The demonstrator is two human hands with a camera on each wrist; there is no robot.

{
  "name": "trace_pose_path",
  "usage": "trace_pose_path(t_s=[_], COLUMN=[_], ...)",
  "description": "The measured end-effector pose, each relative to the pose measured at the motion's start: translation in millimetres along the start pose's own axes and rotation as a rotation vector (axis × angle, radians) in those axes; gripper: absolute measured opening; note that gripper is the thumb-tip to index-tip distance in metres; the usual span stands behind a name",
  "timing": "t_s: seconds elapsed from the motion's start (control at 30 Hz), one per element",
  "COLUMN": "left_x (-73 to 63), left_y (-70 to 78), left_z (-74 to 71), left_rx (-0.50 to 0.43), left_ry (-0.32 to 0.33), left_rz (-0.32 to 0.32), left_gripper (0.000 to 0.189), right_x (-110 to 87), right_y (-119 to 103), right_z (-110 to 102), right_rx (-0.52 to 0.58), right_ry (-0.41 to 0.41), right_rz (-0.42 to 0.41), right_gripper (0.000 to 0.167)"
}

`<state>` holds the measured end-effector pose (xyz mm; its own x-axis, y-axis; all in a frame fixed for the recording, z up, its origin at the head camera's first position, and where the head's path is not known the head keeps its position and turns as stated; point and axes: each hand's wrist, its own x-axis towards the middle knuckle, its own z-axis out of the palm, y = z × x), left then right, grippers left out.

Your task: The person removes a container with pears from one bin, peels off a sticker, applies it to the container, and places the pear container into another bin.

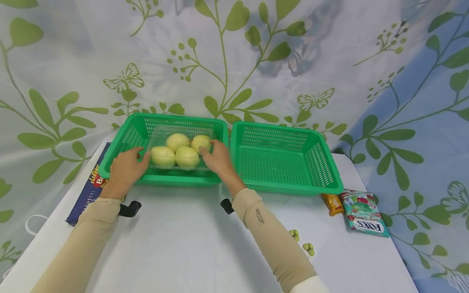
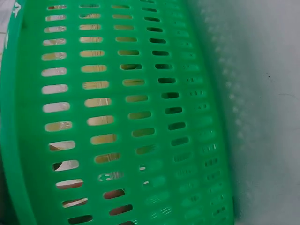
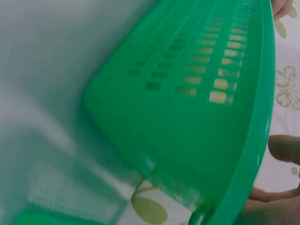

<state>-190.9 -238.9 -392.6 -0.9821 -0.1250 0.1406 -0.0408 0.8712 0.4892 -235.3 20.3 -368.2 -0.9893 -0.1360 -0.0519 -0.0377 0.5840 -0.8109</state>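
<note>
A clear plastic box (image 1: 168, 131) of pale yellow-green round fruits (image 1: 187, 157) sits inside the left green basket (image 1: 166, 180). My left hand (image 1: 126, 169) reaches over the basket's front-left rim, and its thumb lies against the box's left end. At the other end my right hand (image 1: 218, 160) holds the box, thumb toward the nearest fruit. Through the slots of the basket wall (image 2: 75, 115) the fruits show pale in the left wrist view. In the right wrist view the thumb (image 3: 283, 149) and fingers appear beyond the basket's rim; their contact with the box is hidden.
Another green basket (image 1: 286, 188) stands to the right. A blue spaghetti packet (image 1: 86, 199) lies under the left side. Near the right edge are an orange packet (image 1: 332, 204) and a Fox's candy bag (image 1: 364, 213). A patterned curtain (image 1: 205, 61) hangs behind.
</note>
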Motion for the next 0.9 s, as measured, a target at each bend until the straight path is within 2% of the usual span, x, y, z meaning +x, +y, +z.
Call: trace_pose_path(t_s=[0.17, 0.37, 0.63, 0.77, 0.9], left_x=[7.9, 12.9, 17.9, 18.2, 20.0], left_y=[-0.5, -0.2, -4.4, -4.2, -3.5], left_z=[0.7, -0.7, -7.5, -14.2, -17.0], left_rx=[0.001, 0.015, 0.001, 0.013, 0.017], left_ry=[-0.02, -0.088, -0.181, -0.21, -0.273], left_rz=[-0.006, -0.037, -0.099, -0.105, -0.112], left_gripper=[0.054, 0.056, 0.063, 0.063, 0.064], right_x=[3.9, 6.0, 4.9, 6.7, 9.5], right_y=[-6.5, -9.1, -7.2, -6.4, -4.7], right_z=[11.7, 17.4, 18.6, 17.8, 18.6], right_rx=[0.036, 0.005, 0.028, 0.012, 0.012], right_ry=[0.003, -0.056, -0.069, -0.09, -0.102], right_rz=[0.076, 0.162, 0.161, 0.161, 0.177], right_gripper=[0.064, 0.076, 0.078, 0.082, 0.082])
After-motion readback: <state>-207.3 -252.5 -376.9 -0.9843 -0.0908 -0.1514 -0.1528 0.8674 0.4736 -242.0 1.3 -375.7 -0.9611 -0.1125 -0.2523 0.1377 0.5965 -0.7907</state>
